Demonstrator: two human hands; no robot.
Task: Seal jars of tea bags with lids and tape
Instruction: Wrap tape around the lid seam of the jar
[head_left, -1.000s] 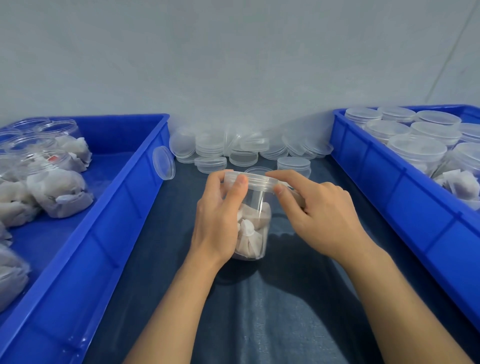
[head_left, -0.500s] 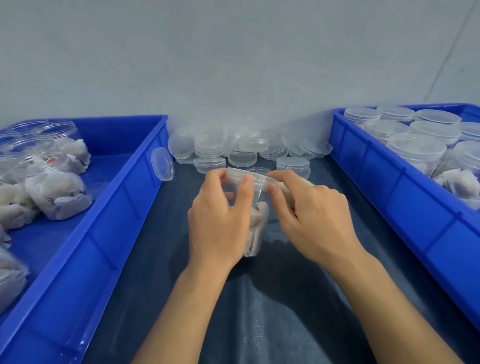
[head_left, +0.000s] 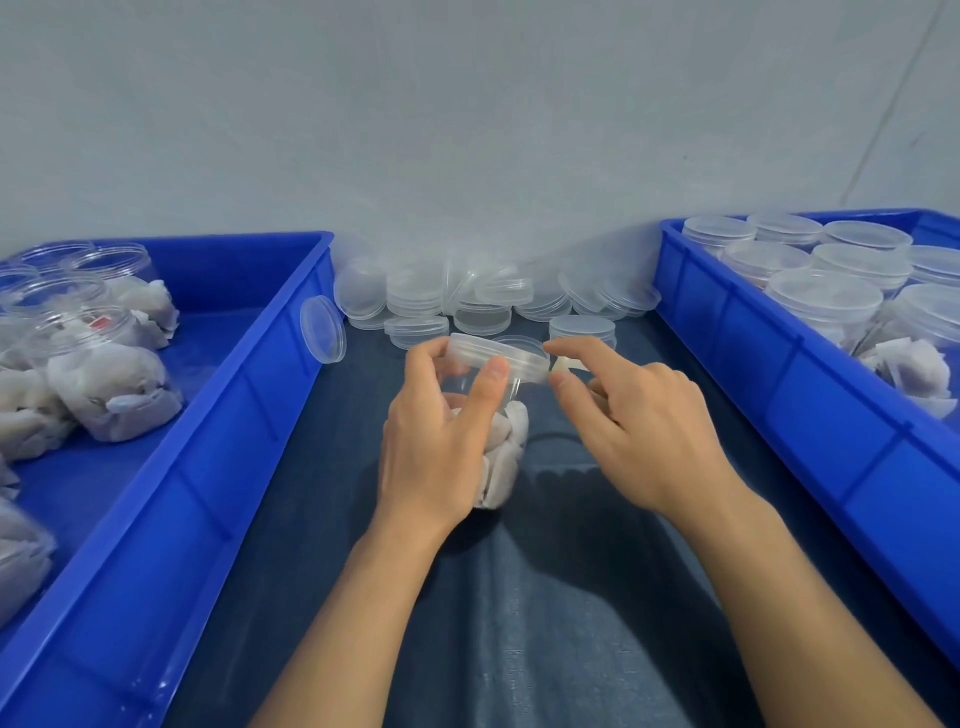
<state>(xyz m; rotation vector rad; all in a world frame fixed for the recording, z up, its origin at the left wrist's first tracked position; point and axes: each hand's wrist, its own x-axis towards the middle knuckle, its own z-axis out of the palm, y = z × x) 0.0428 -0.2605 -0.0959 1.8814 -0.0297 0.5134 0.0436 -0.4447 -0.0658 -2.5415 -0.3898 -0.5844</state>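
Fingers of the left hand (head_left: 441, 441) are gripping the lidded tea-bag jar (head_left: 501, 415) at frame centre, steadying it, seemingly for taping. The right hand (head_left: 639, 421), just beside the lid (head_left: 498, 356), is pinching a tape strip (head_left: 567, 366).

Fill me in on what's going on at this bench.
A person is sealing a clear jar of tea bags that stands on the dark cloth between two blue trays. The left hand grips the jar, lid already on. The right hand pinches what looks like a small piece of tape beside the lid's edge. The left tray holds open jars without lids; the right tray holds lidded ones. Spare lids lie heaped against the wall.
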